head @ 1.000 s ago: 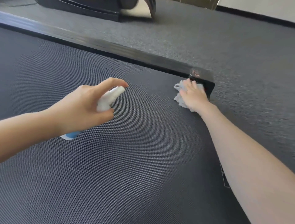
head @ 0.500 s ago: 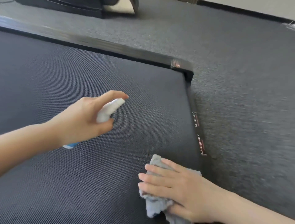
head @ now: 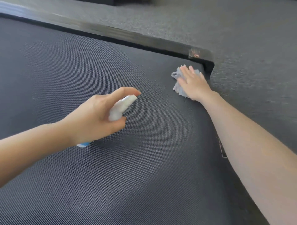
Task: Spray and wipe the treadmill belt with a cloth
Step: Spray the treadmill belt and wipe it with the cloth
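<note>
Mid-wipe, my right hand (head: 192, 85) presses flat on the cloth (head: 177, 89) at the belt (head: 144, 176) corner, while my left hand (head: 96, 115) grips the spray bottle (head: 122, 107); next, probably mist a fresh patch.

A grey cloth (head: 178, 89) lies on the treadmill belt (head: 112, 176) (dark, woven) near its corner.

Speckled grey carpet (head: 241, 28) covers the floor, with a dark base (head: 115, 2) of some equipment at the far edge.
</note>
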`<state>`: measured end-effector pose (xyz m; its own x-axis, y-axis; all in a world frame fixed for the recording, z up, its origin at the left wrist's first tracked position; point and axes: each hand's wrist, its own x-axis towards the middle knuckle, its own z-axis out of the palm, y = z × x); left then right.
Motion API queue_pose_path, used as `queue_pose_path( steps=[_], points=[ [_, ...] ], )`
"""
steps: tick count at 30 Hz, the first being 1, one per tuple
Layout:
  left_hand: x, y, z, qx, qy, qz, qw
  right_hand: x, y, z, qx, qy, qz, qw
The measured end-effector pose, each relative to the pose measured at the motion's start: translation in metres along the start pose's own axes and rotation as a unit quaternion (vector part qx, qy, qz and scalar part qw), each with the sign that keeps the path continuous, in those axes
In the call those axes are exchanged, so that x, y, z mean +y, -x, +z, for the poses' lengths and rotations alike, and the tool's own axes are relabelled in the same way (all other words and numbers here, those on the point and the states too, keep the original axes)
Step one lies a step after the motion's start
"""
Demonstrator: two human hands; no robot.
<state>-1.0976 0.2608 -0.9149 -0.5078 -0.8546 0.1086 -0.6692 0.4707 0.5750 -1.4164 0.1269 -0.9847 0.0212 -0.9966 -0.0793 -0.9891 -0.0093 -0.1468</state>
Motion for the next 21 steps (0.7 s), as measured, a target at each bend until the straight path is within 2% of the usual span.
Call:
queue_pose_path(
  steps=[5,9,14,21],
  points=[
    [-0.003,-0.007,0.001,0.011,-0.007,-0.002,1.0,-0.002,-0.034,-0.001,0.015,0.017,0.041,0.999],
    [-0.001,-0.007,-0.002,0.013,-0.016,-0.011,1.0,-0.004,-0.014,-0.003,-0.007,-0.003,-0.005,1.0],
    [0.01,-0.002,-0.01,0.027,-0.01,0.0,1.0,-0.006,0.063,0.005,0.008,-0.042,-0.116,0.992],
    [0.033,0.009,-0.022,0.031,-0.017,0.032,0.999,-0.016,0.199,0.012,-0.027,-0.042,-0.188,0.981]
  ],
)
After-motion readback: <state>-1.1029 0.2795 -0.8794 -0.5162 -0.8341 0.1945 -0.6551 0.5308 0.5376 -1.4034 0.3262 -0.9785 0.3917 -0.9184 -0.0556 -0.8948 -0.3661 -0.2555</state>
